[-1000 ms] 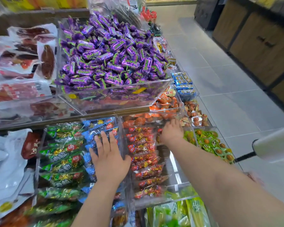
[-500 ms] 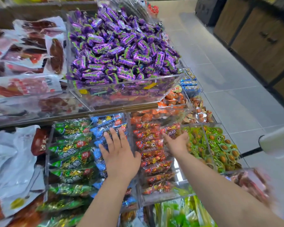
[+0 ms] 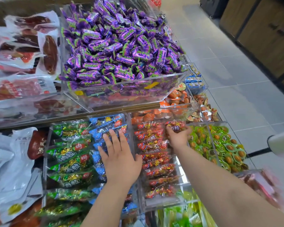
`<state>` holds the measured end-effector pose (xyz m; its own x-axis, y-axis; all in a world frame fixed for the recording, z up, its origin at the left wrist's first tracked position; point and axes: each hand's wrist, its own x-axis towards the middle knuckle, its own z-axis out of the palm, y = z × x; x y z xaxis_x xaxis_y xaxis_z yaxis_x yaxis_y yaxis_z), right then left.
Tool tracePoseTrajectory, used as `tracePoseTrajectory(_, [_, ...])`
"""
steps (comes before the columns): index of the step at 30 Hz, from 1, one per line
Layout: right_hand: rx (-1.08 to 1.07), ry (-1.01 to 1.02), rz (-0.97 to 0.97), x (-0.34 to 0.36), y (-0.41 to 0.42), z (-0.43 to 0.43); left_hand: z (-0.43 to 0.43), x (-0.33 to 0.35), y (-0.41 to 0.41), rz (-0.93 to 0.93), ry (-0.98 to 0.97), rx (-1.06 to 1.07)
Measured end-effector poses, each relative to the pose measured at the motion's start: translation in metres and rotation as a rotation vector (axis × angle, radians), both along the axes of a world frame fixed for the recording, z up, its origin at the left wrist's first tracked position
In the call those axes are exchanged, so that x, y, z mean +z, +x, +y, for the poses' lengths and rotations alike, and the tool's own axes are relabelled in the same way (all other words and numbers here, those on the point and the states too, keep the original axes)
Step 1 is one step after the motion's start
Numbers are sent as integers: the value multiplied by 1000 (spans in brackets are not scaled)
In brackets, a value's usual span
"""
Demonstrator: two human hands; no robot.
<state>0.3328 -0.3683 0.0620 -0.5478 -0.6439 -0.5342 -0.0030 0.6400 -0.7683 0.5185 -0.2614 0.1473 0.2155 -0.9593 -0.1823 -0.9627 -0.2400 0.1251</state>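
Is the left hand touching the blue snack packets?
Touching. The head view shows the left hand lying flat, fingers spread, on the blue snack packets.

Purple sweets (image 3: 121,46) with green lettering; red packet (image 3: 175,126), blue packets (image 3: 107,122), green packets (image 3: 69,154), seemingly gold-flecked.

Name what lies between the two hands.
In the head view: a clear divider wall and the row of red snack packets, between the flat left hand and the right hand gripping one red packet.
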Motion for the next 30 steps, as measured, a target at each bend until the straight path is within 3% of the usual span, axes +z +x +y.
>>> tracePoseTrajectory(8, [124,-68,-43,8,-16,4,-1,2,-1,-3,11,-3])
tracePoseTrajectory(13, [172,-20,-173,19,-23,19,0,4,0,31,-13,-7])
tracePoseTrajectory(17, [215,-64,-135,38,-29,54,1,11,1,108,-20,-10])
tracePoseTrajectory(22, [240,-236,-297,77,-43,114,13,42,-4,385,-173,14])
tracePoseTrajectory(25, [116,-298,-391,96,-59,154,28,64,-37,555,-309,-160])
tracePoseTrajectory(27, [-3,-312,-453,97,-72,185,46,69,-71,681,-271,-242])
tracePoseTrajectory(30, [-131,-316,-451,86,-99,242,80,52,-126,827,-54,-354])
